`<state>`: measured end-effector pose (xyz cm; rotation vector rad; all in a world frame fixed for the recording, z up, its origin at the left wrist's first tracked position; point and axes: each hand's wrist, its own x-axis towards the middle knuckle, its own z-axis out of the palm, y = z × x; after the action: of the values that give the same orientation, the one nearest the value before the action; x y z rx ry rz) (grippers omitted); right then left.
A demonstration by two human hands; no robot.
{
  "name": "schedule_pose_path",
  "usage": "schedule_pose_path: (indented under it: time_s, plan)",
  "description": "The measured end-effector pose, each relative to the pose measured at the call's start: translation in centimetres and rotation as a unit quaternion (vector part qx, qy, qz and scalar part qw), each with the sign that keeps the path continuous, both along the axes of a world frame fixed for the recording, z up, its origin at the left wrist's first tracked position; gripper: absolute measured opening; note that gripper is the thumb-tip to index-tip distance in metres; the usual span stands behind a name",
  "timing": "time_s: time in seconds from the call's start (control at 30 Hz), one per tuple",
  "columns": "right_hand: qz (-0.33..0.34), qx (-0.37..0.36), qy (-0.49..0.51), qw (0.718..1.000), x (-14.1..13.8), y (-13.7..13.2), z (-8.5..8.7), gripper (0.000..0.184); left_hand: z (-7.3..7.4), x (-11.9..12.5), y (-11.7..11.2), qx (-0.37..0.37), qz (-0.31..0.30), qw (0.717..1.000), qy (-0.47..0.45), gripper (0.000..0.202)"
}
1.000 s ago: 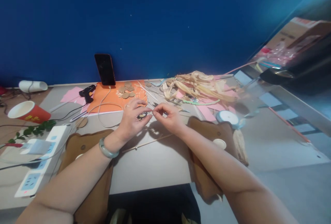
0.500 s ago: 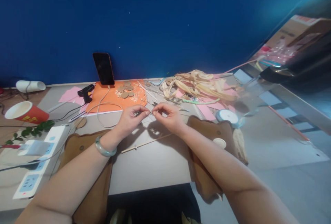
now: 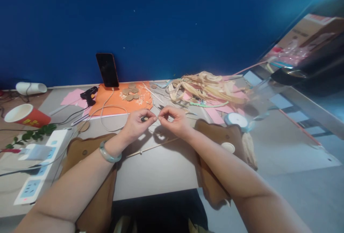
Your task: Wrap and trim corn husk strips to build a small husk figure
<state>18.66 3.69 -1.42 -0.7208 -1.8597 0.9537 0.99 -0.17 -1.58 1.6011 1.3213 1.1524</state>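
My left hand (image 3: 138,123) and my right hand (image 3: 173,120) meet fingertip to fingertip just above the grey table (image 3: 161,168). Both are pinched on a thin pale strand stretched between them; the left hand also has a small dark piece under its fingers. A jade bangle (image 3: 109,154) rings my left wrist. A thin wooden stick (image 3: 150,148) lies on the table below the hands. Both forearms rest on brown pads (image 3: 217,143).
An orange sheet (image 3: 118,100) with cardboard discs (image 3: 130,93), a phone (image 3: 107,70) leaning on the blue wall, a black glue gun (image 3: 89,95), a heap of dried husks (image 3: 206,88), a ribbon spool (image 3: 236,120), a red paper cup (image 3: 25,115) and a power strip (image 3: 40,168).
My left hand has lifted off the table and turned its fingers up to the right hand's fingertips. The right hand has stayed almost where it was.
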Motion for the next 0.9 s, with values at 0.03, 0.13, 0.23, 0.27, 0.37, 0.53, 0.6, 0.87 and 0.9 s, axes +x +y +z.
schedule_pose_path:
  time_s: [0.03, 0.13, 0.23, 0.27, 0.37, 0.53, 0.6, 0.87, 0.9]
  plan:
    - [0.001, 0.004, 0.0, 1.0, 0.0, -0.01, 0.01, 0.006, -0.09, 0.03, -0.01, 0.005, 0.001, 1.0, 0.004, 0.023]
    - [0.001, 0.01, -0.005, 1.0, -0.01, 0.0, 0.02, 0.006, -0.35, 0.13, 0.01, 0.027, 0.002, 0.999, 0.025, 0.021]
    - [-0.004, 0.015, -0.01, 1.0, -0.03, 0.06, 0.04, 0.007, -0.49, 0.16, 0.08, 0.047, 0.003, 0.998, 0.044, 0.019]
    - [-0.006, 0.018, -0.012, 1.0, -0.03, 0.07, 0.04, 0.007, -0.5, 0.14, 0.11, 0.049, 0.006, 0.998, 0.046, 0.019]
    - [-0.011, 0.029, -0.018, 0.999, -0.01, 0.1, 0.01, 0.007, -0.48, 0.07, 0.19, 0.06, 0.028, 0.996, 0.052, 0.019]
    - [-0.011, 0.032, -0.037, 0.999, 0.13, 0.08, -0.18, 0.006, -0.48, -0.01, 0.25, 0.067, 0.01, 0.995, 0.068, 0.016]
    - [-0.006, 0.03, -0.044, 0.999, 0.19, 0.11, -0.25, 0.006, -0.49, -0.07, 0.28, 0.047, -0.01, 0.997, 0.066, 0.016]
    - [0.007, 0.035, -0.046, 0.998, 0.23, 0.43, -0.63, 0.008, -0.54, -0.5, 0.59, -0.051, -0.014, 0.999, 0.012, 0.027]
    - [0.012, 0.035, -0.049, 0.998, 0.22, 0.47, -0.69, 0.008, -0.56, -0.52, 0.6, -0.055, -0.012, 0.998, 0.007, 0.027]
